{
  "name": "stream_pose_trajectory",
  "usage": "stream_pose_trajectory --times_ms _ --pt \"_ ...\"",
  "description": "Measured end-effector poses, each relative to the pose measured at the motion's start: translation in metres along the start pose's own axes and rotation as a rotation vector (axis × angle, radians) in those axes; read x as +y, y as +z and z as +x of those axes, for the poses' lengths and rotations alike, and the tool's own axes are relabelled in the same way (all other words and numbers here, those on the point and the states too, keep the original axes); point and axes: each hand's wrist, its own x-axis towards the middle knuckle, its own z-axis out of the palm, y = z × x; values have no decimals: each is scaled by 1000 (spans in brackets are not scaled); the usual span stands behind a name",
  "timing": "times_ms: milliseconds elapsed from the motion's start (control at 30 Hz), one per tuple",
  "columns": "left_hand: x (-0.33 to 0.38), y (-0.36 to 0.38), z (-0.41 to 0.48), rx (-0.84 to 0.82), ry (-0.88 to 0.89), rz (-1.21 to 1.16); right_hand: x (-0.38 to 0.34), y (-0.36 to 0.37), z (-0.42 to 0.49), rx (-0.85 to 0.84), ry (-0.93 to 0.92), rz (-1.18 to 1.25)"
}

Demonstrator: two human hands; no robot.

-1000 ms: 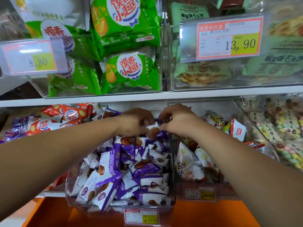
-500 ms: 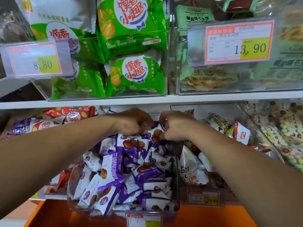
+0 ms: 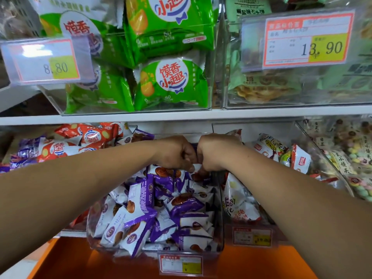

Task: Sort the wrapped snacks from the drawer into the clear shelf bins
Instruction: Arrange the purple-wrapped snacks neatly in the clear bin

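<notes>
My left hand [image 3: 174, 154] and right hand [image 3: 215, 152], knuckles together at the back of the clear bin [image 3: 221, 228], both pinch purple snack packets [image 3: 161, 204], probably tucking them in so nothing spills forward.

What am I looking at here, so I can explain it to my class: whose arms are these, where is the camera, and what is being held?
There is no machine: these are a person's two bare arms, seen from a camera worn on the head, which looks forward and down. The left hand and right hand meet over a clear bin heaped with purple-and-white snack packets. Their curled fingers seem to pinch one packet at the top of the heap. The shelf above carries green bags, a left price tag reading 8.80 and a right price tag reading 13.90. An orange surface lies below the bin.
</notes>
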Motion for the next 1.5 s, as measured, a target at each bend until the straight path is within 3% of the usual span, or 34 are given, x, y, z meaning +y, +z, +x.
stream_pose_trajectory --times_ms 200,433,567,733,900,1200,1400,1500 --pt "1 -25 -28 224 9 16 -15 -2 -5 -10 61 -92" --pt "-8 -8 -56 141 102 102 -12 2 -10 34 87 -13" --pt "0 1 -40 131 115 137 -15 -12 -24 173 -29 -159" --pt "14 8 -17 -117 73 288 -9 -19 -24 156 -75 -237" --pt "6 21 -3 -296 20 397 -1 -8 -20 71 -81 -95" --pt "-8 18 -17 -267 -1 152 9 -7 -3 -75 -103 180" --pt "-12 21 -17 -338 7 181 -4 -6 1 -119 -116 81" --pt "-10 17 -25 -252 10 93 -7 -7 1 -81 -105 54"
